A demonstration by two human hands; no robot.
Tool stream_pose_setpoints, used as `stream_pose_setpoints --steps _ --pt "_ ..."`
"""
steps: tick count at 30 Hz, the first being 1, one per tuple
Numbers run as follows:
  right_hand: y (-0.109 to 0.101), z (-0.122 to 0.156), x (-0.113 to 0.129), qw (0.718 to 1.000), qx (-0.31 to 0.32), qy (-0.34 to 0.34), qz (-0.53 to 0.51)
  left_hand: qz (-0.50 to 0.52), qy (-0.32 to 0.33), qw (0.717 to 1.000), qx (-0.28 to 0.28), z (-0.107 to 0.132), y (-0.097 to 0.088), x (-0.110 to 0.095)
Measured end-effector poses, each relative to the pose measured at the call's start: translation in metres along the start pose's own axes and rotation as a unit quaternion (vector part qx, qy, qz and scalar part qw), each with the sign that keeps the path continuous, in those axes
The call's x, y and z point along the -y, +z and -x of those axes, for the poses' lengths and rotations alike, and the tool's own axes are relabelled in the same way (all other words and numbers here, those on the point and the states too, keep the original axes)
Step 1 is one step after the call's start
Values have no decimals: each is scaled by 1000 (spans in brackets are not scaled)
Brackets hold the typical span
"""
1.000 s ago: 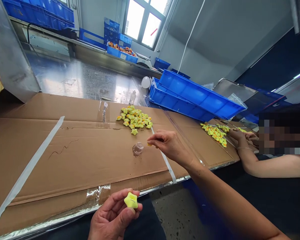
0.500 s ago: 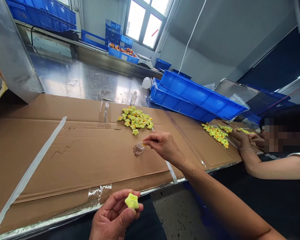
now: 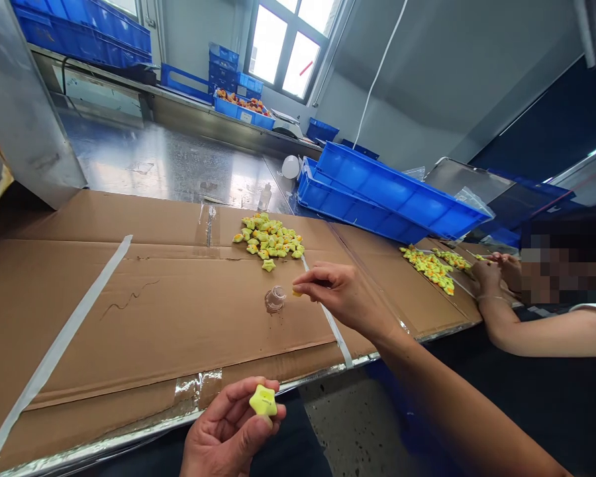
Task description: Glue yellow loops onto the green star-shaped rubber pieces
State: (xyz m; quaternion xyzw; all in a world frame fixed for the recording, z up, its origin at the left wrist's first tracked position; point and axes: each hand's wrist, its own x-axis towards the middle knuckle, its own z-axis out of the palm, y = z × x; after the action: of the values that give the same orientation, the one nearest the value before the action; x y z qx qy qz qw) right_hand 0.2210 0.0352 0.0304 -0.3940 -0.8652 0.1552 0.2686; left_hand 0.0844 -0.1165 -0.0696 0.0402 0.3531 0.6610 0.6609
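My left hand [image 3: 226,430] is low at the table's near edge, its thumb and fingers closed on a yellow star-shaped piece [image 3: 263,401]. Over the cardboard [image 3: 129,311], my right hand [image 3: 340,291] pinches a tiny orange piece [image 3: 297,292] just right of a small clear cup [image 3: 275,298]. Beyond the cup lies a pile of yellow-green stars [image 3: 268,240].
Stacked blue trays [image 3: 387,195] stand at the right back. A co-worker's hands [image 3: 496,275] work at a second pile of stars [image 3: 430,265] on the right. A steel table [image 3: 169,162] and more blue crates [image 3: 79,26] lie behind. A metal panel [image 3: 20,106] stands at left.
My right hand dipped the small orange piece to the cup half a second ago and has drawn back a little to the right. My left hand has barely moved.
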Motion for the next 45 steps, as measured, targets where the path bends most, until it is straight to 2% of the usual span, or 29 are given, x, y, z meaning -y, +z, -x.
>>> stream_pose_setpoints --steps 5,10,16,22,27,36,45 --pt "-10 21 37 985 19 -26 -170 34 36 998 27 0 7 2" --pt "0 38 57 972 48 -51 -222 53 43 997 48 0 10 4" --pt "14 48 56 971 86 -60 -213 63 85 993 44 3 10 5" --pt "11 49 59 971 88 -89 -203 49 111 992 33 3 7 6" --pt "9 50 59 969 76 -113 -208 41 113 992 39 1 4 6" --pt "14 50 60 972 73 -112 -193 47 97 993 48 3 7 6" --pt "10 48 60 970 80 -112 -200 53 89 994 33 4 9 4"
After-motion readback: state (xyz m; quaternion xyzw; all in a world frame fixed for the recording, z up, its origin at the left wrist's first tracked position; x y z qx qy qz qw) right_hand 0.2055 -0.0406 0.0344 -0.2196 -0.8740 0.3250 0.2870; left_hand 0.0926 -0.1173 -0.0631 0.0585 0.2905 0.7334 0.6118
